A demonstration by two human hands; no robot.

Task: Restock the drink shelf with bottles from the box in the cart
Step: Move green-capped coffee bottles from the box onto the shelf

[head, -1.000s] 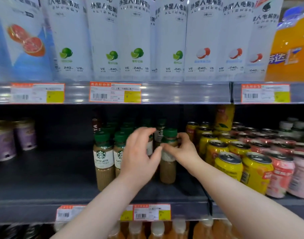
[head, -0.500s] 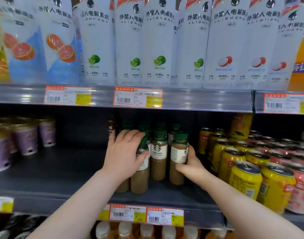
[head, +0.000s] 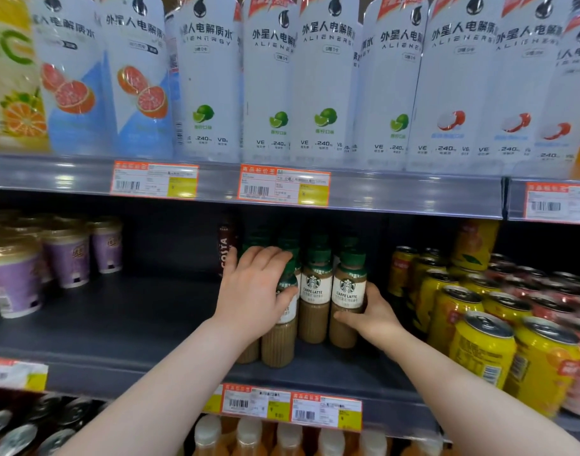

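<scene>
Several brown caffe latte bottles with green caps stand in rows on the dark middle shelf [head: 124, 327]. My left hand [head: 254, 294] wraps over the front left latte bottle [head: 280, 337], covering its cap and label. My right hand [head: 372, 312] grips the lower body of the front right latte bottle [head: 348, 291]. A third latte bottle [head: 315, 291] stands between them, touching neither hand. More green caps show behind. The box and cart are out of view.
Yellow and pink cans [head: 483, 350] crowd the shelf right of the bottles. Purple cups [head: 64, 258] stand at the far left, with bare shelf between. A dark Costa bottle [head: 225, 248] stands behind my left hand. Tall white drink bottles [head: 328, 83] fill the shelf above.
The view has shifted left and closer. My right hand went from a bottle's cap down to the right bottle's body. My left hand stays over the front left bottle.
</scene>
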